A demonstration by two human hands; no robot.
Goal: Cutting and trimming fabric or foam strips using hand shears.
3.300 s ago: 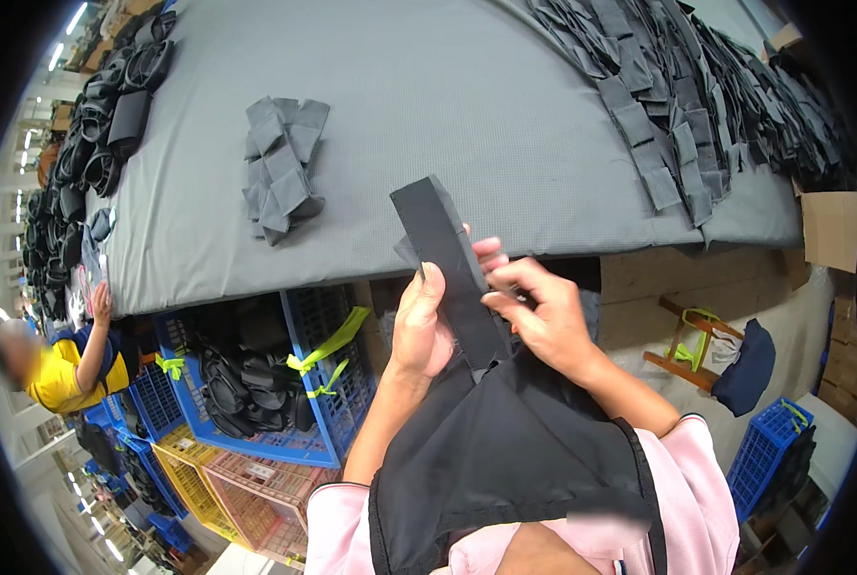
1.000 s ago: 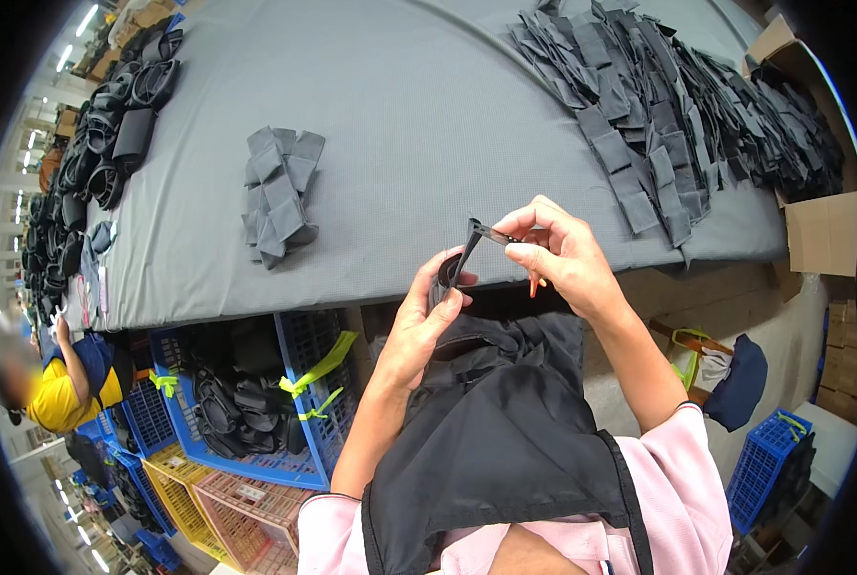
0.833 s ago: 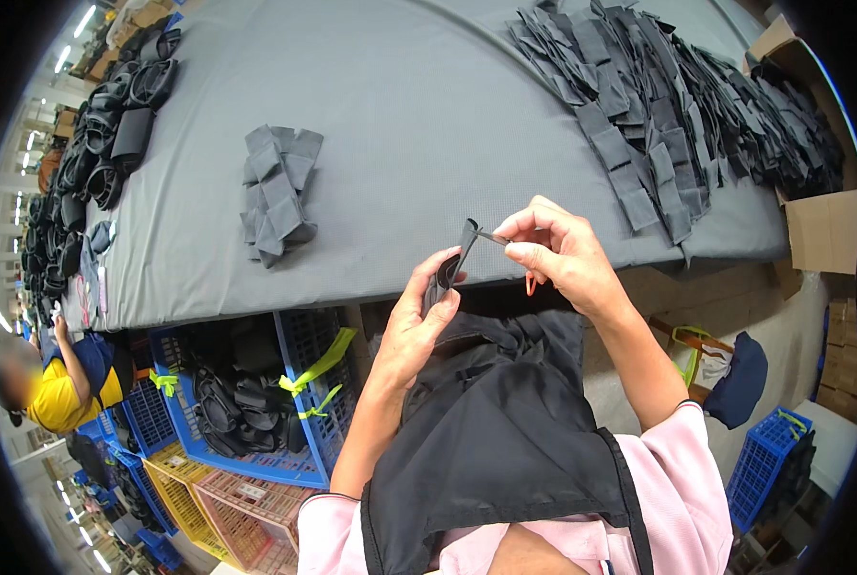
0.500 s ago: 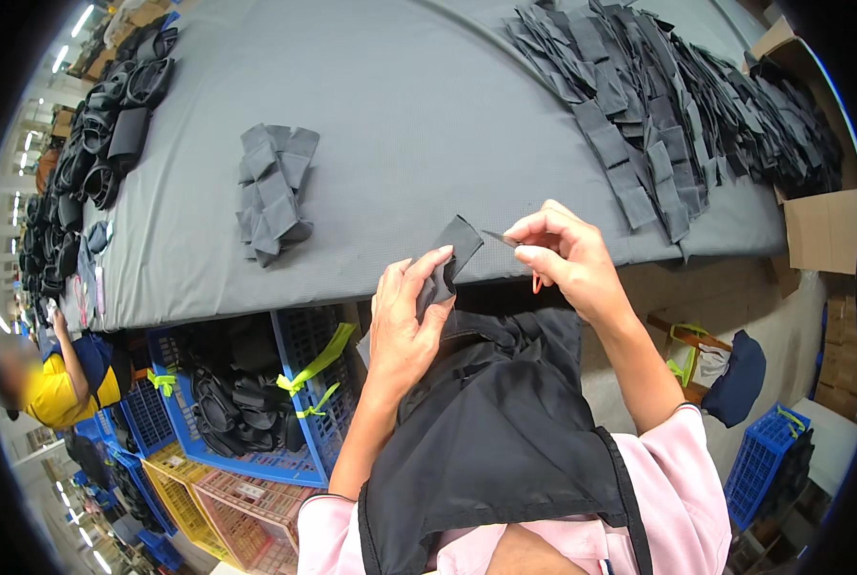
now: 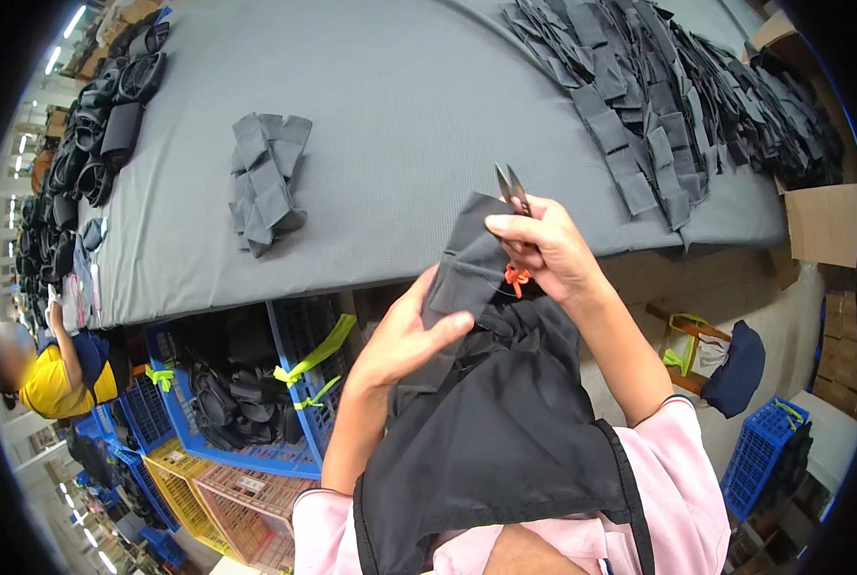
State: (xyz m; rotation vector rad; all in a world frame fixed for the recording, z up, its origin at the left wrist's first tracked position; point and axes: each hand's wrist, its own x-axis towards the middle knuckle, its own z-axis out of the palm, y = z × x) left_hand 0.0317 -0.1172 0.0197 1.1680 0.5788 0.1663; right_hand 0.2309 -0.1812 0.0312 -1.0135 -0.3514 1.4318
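A dark grey fabric strip hangs at the table's front edge, above my lap. My left hand is closed on its left side, the thumb across the front and the fingers hidden behind. Small thread snips are in my right hand, their two pointed blades apart and facing away from me. An orange tie dangles below that hand. My right thumb lies at the strip's upper right corner and seems to touch it. A small pile of similar grey strips lies on the table to the left.
A grey cloth covers the table. Many more strips are heaped at the far right beside a cardboard box. Black padded items line the left side. Blue crates stand below, and a person in yellow is at far left.
My right hand has turned, so the snips point away from me, and come closer to the strip. The strip is now opened out and raised, with my left thumb across it.
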